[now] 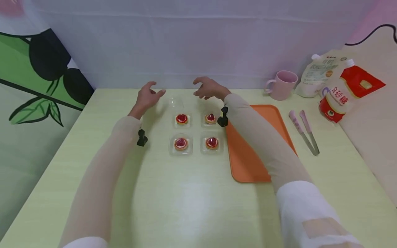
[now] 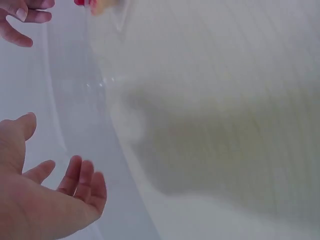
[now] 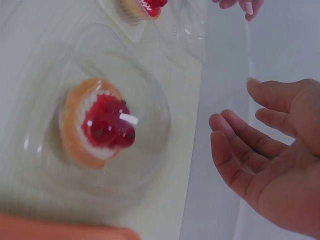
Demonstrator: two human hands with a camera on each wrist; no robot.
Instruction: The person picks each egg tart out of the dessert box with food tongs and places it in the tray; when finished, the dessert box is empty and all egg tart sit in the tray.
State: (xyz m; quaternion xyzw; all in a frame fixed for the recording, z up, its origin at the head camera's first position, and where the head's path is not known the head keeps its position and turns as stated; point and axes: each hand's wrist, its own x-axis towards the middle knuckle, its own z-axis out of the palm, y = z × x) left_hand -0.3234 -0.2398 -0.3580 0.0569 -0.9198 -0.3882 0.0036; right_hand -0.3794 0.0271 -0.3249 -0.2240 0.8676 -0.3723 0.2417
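Several small tarts with red fruit and white cream sit in clear plastic boxes, two rows deep on the table. At the back left, one tart (image 1: 181, 119) lies in a box whose clear lid (image 1: 176, 102) stands raised behind it. My left hand (image 1: 148, 97) hovers left of this lid, fingers spread and holding nothing. My right hand (image 1: 211, 88) is in the air behind the back-right tart (image 3: 100, 122), fingers loosely bent and touching nothing. A clear domed lid (image 3: 145, 165) covers that tart. The front-left tart (image 1: 181, 144) and front-right tart (image 1: 212, 143) sit nearer me.
An orange tray (image 1: 248, 165) lies under my right forearm. Further right are metal tongs (image 1: 305, 132) with pink handles, a pink mug (image 1: 281, 85), a white spouted pouch (image 1: 319, 74) and a red-and-white pouch (image 1: 341, 94). A pale cloth wall (image 1: 173, 44) borders the table's back edge.
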